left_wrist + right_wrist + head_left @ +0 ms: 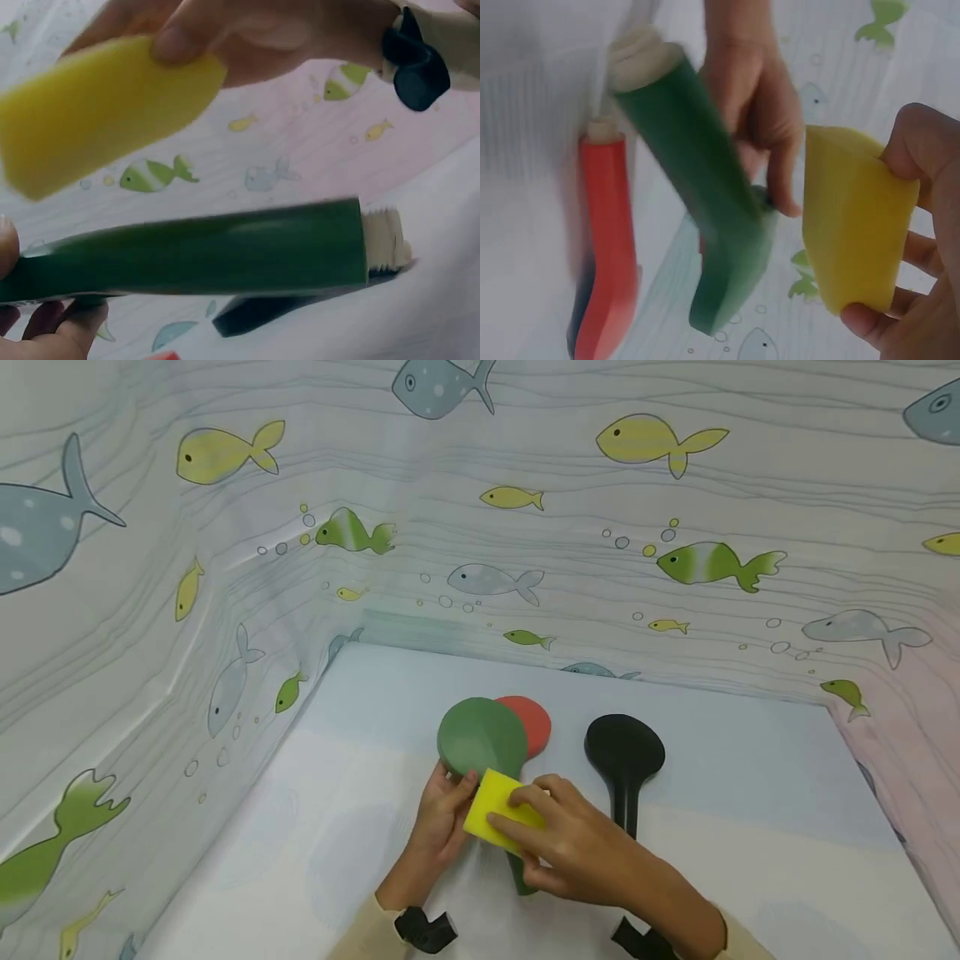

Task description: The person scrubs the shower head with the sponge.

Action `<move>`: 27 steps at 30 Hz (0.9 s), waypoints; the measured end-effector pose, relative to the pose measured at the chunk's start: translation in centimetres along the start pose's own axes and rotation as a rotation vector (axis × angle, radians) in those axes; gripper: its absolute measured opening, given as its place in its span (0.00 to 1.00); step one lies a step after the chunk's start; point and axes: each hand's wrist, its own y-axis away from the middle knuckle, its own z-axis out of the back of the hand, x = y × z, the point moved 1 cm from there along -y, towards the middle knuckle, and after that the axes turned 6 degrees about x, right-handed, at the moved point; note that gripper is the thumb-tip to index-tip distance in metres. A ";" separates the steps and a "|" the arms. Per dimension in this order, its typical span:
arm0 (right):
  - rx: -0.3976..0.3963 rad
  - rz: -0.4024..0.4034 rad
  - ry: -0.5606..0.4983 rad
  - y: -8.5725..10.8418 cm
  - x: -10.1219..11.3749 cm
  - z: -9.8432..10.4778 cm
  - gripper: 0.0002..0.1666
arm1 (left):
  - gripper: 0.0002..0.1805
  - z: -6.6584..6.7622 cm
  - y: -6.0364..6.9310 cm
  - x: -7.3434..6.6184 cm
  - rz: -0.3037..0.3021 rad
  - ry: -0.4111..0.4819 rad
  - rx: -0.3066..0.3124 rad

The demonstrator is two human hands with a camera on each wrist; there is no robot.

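Observation:
A green hand shower head (480,735), with a round head and a pale threaded end (384,238) on its handle, is held near the neck by my left hand (441,814). My right hand (573,843) grips a yellow sponge (495,810) between thumb and fingers. From the head, the sponge overlaps the green handle; both wrist views show a gap between sponge and handle. A red shower head (534,725) lies partly hidden behind the green one, its handle (607,195) visible in the right wrist view. To the right lies a black shower head (625,747).
The white table (360,710) meets a fish-patterned sheet (420,527) that rises at the back and sides. A dark band with a small device (426,930) sits on the left wrist, and a similar one (641,939) on the right.

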 end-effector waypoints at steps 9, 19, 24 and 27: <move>0.113 0.075 0.096 0.2 0.8 -1.7 0.27 | 0.37 -0.1 0.1 0.3 -0.026 -0.038 0.004; 0.234 0.225 0.011 2.2 3.2 -0.8 0.16 | 0.37 0.0 -0.1 0.0 -0.057 -0.019 0.010; 0.320 0.274 -0.232 2.9 3.4 0.9 0.12 | 0.36 0.2 -0.1 -0.3 -0.075 -0.010 -0.023; 0.295 0.176 -0.286 2.3 2.7 2.0 0.17 | 0.36 0.3 0.0 -0.3 -0.072 0.003 -0.033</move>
